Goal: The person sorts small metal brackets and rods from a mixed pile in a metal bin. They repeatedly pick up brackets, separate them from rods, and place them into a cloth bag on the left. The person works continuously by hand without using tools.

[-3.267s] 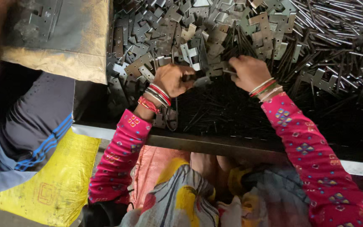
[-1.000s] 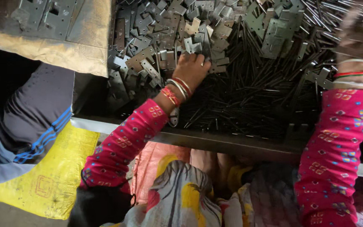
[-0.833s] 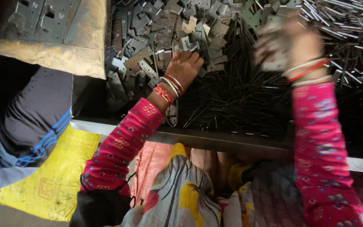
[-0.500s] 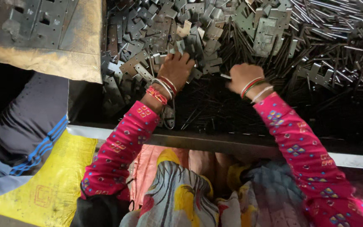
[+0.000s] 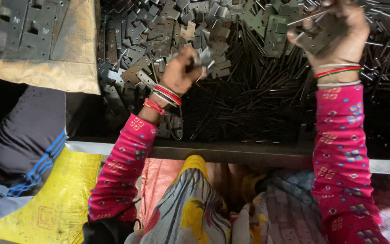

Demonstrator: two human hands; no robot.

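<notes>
Left hand (image 5: 182, 72) pinches a small plate (image 5: 205, 58) above the pin pile (image 5: 249, 104); right hand (image 5: 337, 34), raised right of it, grips a hinge (image 5: 318, 36).

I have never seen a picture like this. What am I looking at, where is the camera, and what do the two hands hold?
There is no machine here. A camera worn on a person's head looks down at that person's own two hands; the pink patterned sleeves and bangles are theirs. In front lies a tray heaped with flat grey metal plates with cut holes, and with thin dark metal rods. The left hand rests in the heap, its fingers closed on a small plate. The right hand is lifted above the heap and holds a plate with a rod at it. On the left, a dark sleeve with blue stripes belongs to another person.
</notes>
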